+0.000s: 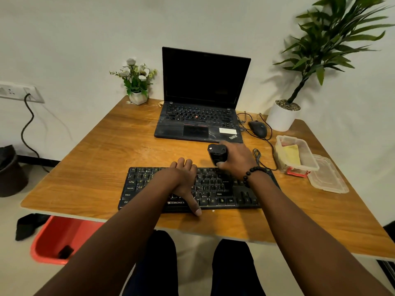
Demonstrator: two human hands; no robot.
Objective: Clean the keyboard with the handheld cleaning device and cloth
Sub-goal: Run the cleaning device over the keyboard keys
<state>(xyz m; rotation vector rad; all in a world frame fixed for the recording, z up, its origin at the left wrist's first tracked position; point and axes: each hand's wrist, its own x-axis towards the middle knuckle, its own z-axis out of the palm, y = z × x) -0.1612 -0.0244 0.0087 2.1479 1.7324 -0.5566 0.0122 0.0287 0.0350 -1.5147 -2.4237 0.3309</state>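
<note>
A black keyboard [215, 189] lies near the front edge of the wooden table [106, 159]. My left hand [183, 180] rests flat across its middle, fingers reaching over the far edge and thumb on the front edge. My right hand [237, 159] grips a small black handheld cleaning device [217, 154] upright, just above the keyboard's far right rows. A yellow cloth [292, 153] lies inside an open clear plastic box [307, 165] to the right.
An open black laptop [203, 107] stands behind the keyboard, with a wired mouse [258, 128] and loose cable to its right. The box lid [329, 178] lies by the box. A small flower pot [137, 97] and a tall potted plant [282, 116] stand at the back.
</note>
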